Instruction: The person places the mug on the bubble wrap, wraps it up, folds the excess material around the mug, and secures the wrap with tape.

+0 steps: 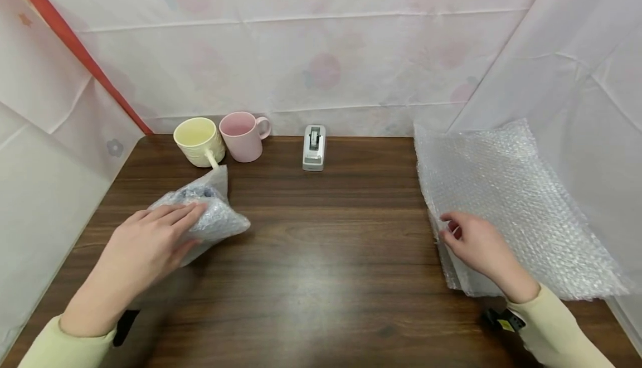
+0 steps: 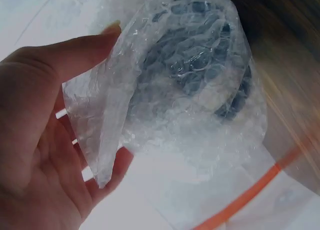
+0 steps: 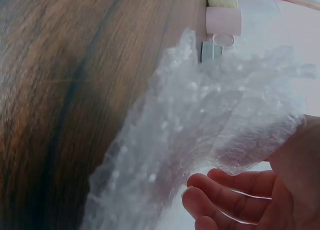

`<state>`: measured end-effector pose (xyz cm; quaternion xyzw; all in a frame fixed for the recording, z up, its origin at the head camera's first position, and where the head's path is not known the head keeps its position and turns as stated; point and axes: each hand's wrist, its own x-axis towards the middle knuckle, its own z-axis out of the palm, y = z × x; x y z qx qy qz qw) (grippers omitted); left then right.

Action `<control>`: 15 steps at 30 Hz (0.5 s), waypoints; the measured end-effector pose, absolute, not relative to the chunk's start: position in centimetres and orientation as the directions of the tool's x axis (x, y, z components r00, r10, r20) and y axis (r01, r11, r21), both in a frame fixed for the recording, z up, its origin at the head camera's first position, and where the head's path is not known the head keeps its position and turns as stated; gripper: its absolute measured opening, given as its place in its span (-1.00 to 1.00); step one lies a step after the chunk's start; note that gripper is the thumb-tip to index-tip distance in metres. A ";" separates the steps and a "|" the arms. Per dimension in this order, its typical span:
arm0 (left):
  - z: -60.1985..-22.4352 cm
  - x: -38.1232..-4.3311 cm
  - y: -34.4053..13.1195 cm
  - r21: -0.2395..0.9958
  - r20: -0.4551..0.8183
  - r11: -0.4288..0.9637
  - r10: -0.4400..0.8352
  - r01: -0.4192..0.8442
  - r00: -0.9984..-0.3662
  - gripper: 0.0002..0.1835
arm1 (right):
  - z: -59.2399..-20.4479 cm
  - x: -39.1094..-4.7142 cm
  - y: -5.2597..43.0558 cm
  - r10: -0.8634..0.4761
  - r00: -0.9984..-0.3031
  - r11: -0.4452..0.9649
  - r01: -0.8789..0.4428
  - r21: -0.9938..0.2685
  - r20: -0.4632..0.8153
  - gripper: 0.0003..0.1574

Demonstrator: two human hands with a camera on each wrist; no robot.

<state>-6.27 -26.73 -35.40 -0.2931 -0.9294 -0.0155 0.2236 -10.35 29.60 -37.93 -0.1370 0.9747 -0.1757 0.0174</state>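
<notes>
My left hand (image 1: pixel 150 240) grips a bundle of bubble wrap (image 1: pixel 218 220) at the left of the table, fingers over its top and thumb on the other side. Through the clear plastic of the bundle (image 2: pixel 200 130) in the left wrist view, something dark blue and rounded shows; its exact kind is hidden. At the right, my right hand (image 1: pixel 478 245) is at the left edge of the flat bubble wrap sheets (image 1: pixel 531 206), fingers bent. Bubble wrap (image 3: pixel 200 99) covers the thumb in the right wrist view, so whether it is pinched cannot be told.
A yellow mug (image 1: pixel 198 142) and a pink mug (image 1: pixel 243 139) stand side by side at the back left, just behind the wrapped bundle. A white tape dispenser (image 1: pixel 314 148) sits at the back middle. Patterned white cloth (image 1: pixel 321 50) hangs along the table's back and sides.
</notes>
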 end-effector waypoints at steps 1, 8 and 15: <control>-35.4 -6.1 -27.0 -0.102 0.425 0.829 0.536 0.550 -0.729 -0.39 | -37.9 -10.4 29.6 -0.274 -0.962 0.900 -0.261 -0.349 0.012 -0.64; -34.8 -5.3 -29.2 -0.072 0.397 0.839 0.521 0.540 -0.756 -0.38 | -38.0 -10.5 29.7 -0.286 -0.958 0.896 -0.275 -0.348 0.019 -0.65; -35.2 -5.3 -31.8 -0.034 0.397 0.860 0.480 0.510 -0.782 -0.36 | -37.9 -10.4 29.7 -0.281 -0.960 0.900 -0.271 -0.340 0.021 -0.66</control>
